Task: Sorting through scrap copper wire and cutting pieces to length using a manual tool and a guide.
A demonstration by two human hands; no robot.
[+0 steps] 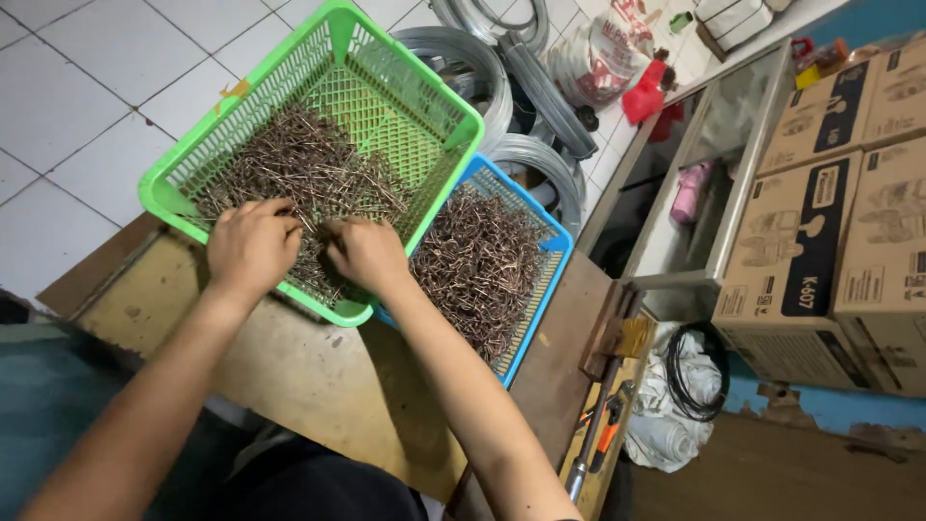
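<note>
Two hands work side by side in a green basket (pixel 318 145) that sits tilted on a worn wooden table (pixel 289 376). The left hand (pixel 253 243) and right hand (pixel 367 253) both lie knuckles-up on a heap of thin brown metal pins (pixel 309 169), fingers curled down into it. Each grip looks nearly closed, pinching or raking at a few pins, though the fingertips are buried and I cannot tell just what each has caught.

The pins spread up and away from the grips across the basket floor. They look stiff, light singly but heavy as a heap, tangled together and likely sharp at the ends, so I judge they are best lifted in a small pinch by the shafts, not scooped bare-handed.

Just right of the right grip stands a blue basket (pixel 555 246), partly under the green one, with a second pin heap. That makes two baskets and two heaps; the pins are far too many to count. Farther beyond the grips lie wire coils (pixel 540 159) on the tiled floor, and cardboard boxes (pixel 839 241) stand well off to the right.
</note>
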